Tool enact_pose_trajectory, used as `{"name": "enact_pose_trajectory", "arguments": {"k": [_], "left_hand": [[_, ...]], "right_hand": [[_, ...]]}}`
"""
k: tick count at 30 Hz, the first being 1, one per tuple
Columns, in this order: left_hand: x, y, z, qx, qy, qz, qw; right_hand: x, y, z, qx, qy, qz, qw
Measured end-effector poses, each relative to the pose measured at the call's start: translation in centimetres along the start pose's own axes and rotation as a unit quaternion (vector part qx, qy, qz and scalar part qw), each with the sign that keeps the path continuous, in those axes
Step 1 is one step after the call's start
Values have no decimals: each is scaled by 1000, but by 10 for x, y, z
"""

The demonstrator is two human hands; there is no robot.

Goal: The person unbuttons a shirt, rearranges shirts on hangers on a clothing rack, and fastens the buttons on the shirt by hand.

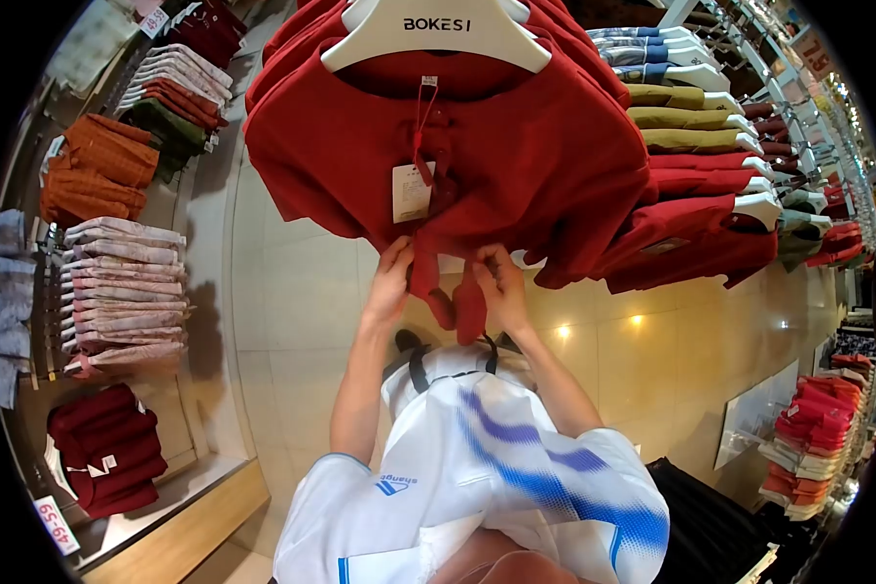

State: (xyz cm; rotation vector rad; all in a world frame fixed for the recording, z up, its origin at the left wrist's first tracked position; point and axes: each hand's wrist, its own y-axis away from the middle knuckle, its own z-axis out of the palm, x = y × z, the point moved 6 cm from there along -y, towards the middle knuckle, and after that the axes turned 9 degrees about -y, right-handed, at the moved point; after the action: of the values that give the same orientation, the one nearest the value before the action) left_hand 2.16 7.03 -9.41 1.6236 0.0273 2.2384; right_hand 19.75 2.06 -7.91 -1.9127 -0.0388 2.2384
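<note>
A red shirt (331, 156) hangs in front of me on a white hanger (438, 34) lettered BOKESI. From its buttoned neck opening a white price tag (412, 193) dangles on a red string. My left hand (389, 282) pinches the shirt's lower front edge, just under the tag. On the other side, my right hand (502, 282) has its fingers curled at the fabric, thumb and forefinger together. Between the two hands hang loose red fabric ends (457, 307). More red shirts hang close behind this one.
To the right, a rack carries olive shirts (686, 119) and more red shirts (672, 238) on white hangers. Along the left wall hang orange shirts (102, 170), pale patterned shirts (127, 292) and a dark red shirt (107, 448). Tiled floor (292, 302) lies below.
</note>
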Motion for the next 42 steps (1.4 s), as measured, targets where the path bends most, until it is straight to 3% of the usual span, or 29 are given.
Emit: {"name": "enact_pose_trajectory", "arguments": {"k": [4, 8, 10, 11, 12, 14, 15, 16, 19, 21, 22, 23, 24, 26, 27, 31, 34, 35, 37, 39, 42], "left_hand": [[-74, -14, -26, 25, -10, -31, 999], [-93, -19, -20, -25, 75, 29, 996], [-94, -11, -8, -81, -139, 32, 986], [-96, -16, -2, -57, -298, 34, 952], [-102, -23, 1, -58, -297, 34, 953], [-94, -30, 5, 37, -500, 264, 824], [-91, -31, 11, 106, -523, 306, 788], [-97, -39, 9, 106, -521, 307, 789], [-107, -57, 4, 179, -616, 278, 715], [-129, -66, -20, 166, -598, 256, 741], [-132, -68, -28, 153, -582, 233, 764], [-130, -60, -32, 168, -541, 276, 777], [-120, -52, -31, 166, -542, 277, 776], [-115, -39, -35, 73, -403, 185, 893], [-116, -29, -42, 87, -406, 178, 892], [-111, -6, -50, 117, -323, 180, 922], [-103, 10, -45, 86, -318, 141, 934], [-99, 12, -41, 76, -305, 135, 940], [-103, 14, -42, 66, -293, 129, 945], [-112, 13, -49, 63, -239, 74, 966], [-104, 19, -43, 47, -211, 18, 976]], "right_hand": [[12, 3, -9, -24, 54, 39, 997], [27, 9, -17, -19, 48, 55, 997], [35, 10, -18, -10, 25, 63, 998], [39, 10, -19, -1, 0, 69, 998], [39, 10, -19, -1, 2, 69, 998], [37, 10, -15, -9, -42, 75, 996], [37, 11, -15, -8, -40, 74, 996], [37, 12, -15, -6, -35, 81, 996], [41, 13, -25, 3, 20, 78, 997], [47, 10, -35, 11, 69, 68, 995], [47, 7, -44, 34, 155, 28, 987], [48, 3, -52, 57, 239, -13, 969], [54, 0, -59, 60, 238, -14, 969], [73, -1, -71, 67, 292, 5, 954], [77, -2, -71, 72, 274, -27, 959], [98, 0, -69, 55, 277, 3, 959], [91, 4, -61, 42, 228, 5, 973], [96, 6, -63, 42, 155, 93, 983], [102, 12, -62, 40, 80, 180, 980], [104, 18, -65, 118, -111, 158, 974], [126, 27, -74, 86, -125, 147, 977]]}}
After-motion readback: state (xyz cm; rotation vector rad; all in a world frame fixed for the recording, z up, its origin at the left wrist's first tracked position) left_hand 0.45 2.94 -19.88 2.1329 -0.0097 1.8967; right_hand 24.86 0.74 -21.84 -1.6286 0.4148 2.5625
